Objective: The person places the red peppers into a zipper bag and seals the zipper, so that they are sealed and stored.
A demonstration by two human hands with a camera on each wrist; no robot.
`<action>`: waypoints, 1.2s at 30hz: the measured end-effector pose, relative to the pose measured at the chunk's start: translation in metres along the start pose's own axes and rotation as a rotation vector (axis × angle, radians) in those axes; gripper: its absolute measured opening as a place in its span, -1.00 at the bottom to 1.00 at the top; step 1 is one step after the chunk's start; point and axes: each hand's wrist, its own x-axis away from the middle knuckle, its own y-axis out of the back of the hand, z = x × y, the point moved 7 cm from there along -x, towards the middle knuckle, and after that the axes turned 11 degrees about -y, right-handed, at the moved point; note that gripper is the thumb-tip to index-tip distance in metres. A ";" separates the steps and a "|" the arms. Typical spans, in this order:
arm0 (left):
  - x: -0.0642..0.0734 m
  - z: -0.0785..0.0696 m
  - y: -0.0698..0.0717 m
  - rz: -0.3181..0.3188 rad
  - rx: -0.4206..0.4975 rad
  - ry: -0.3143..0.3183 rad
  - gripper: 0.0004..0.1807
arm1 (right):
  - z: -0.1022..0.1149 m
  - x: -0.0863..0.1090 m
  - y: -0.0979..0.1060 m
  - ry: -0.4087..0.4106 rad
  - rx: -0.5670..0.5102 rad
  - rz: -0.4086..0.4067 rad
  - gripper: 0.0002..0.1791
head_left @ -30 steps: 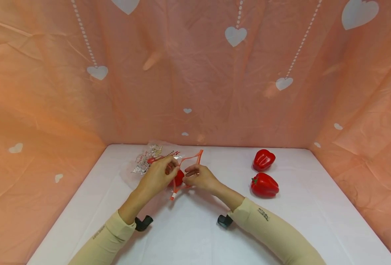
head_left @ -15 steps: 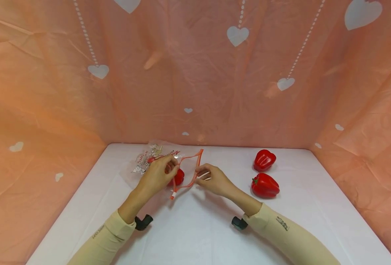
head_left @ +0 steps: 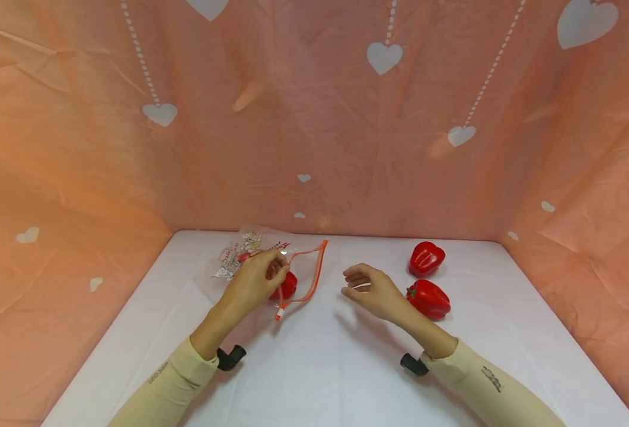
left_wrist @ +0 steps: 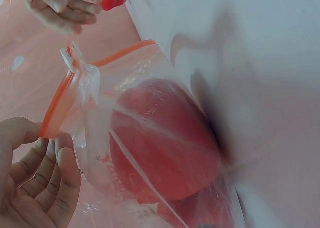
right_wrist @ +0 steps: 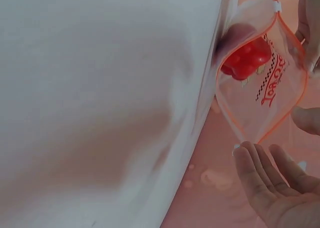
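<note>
My left hand (head_left: 255, 277) pinches the orange-edged rim of a clear zip bag (left_wrist: 135, 70) between thumb and fingers. The bag lies on the table with its mouth spread toward the right, and a white slider sits at one end of the orange zip. Inside are red bell peppers; one pepper (right_wrist: 250, 58) shows through the mouth, and another is partly seen through the plastic in the left wrist view. My right hand (head_left: 375, 290) hovers apart from the bag, holding nothing, fingers loosely bent. It is just left of a red bell pepper (head_left: 428, 299) with a green stem.
Another red bell pepper (head_left: 426, 259) lies behind the stemmed one on the white table (head_left: 314, 367). An orange-pink curtain (head_left: 335, 130) with white hearts surrounds the table at the back and sides. Dark devices (head_left: 231, 358) are worn at both wrists.
My right hand has left the bag's mouth and moved right toward the two loose peppers. The bag's right edge now stands free. My left hand has kept its hold in the same place.
</note>
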 end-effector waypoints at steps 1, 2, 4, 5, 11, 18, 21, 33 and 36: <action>0.000 0.000 0.000 0.000 -0.001 -0.003 -0.93 | -0.001 0.002 0.003 0.005 0.009 -0.003 -0.61; 0.000 0.000 0.000 -0.001 -0.002 -0.005 -0.93 | -0.003 0.003 0.005 0.004 0.019 -0.007 -0.61; 0.000 -0.001 0.000 -0.001 -0.002 -0.009 -0.93 | -0.006 0.006 0.009 0.001 0.040 -0.017 -0.60; 0.000 -0.001 0.000 0.000 -0.002 -0.010 -0.93 | -0.008 0.008 0.011 -0.001 0.052 -0.019 -0.59; 0.000 0.000 -0.001 0.007 0.007 -0.003 -0.92 | -0.017 0.018 0.027 0.009 0.104 -0.040 -0.57; 0.000 0.001 -0.002 0.017 0.025 0.013 -0.92 | -0.024 0.028 0.051 0.045 0.136 -0.082 -0.60; 0.000 0.001 -0.001 0.018 0.027 0.017 -0.92 | -0.026 0.033 0.059 0.046 0.165 -0.087 -0.61; 0.002 0.000 -0.002 0.018 0.015 -0.014 -0.92 | -0.045 0.048 0.091 0.047 0.298 -0.186 -0.57; 0.001 0.000 -0.001 0.018 0.016 -0.005 -0.92 | -0.051 0.050 0.097 0.035 0.310 -0.197 -0.54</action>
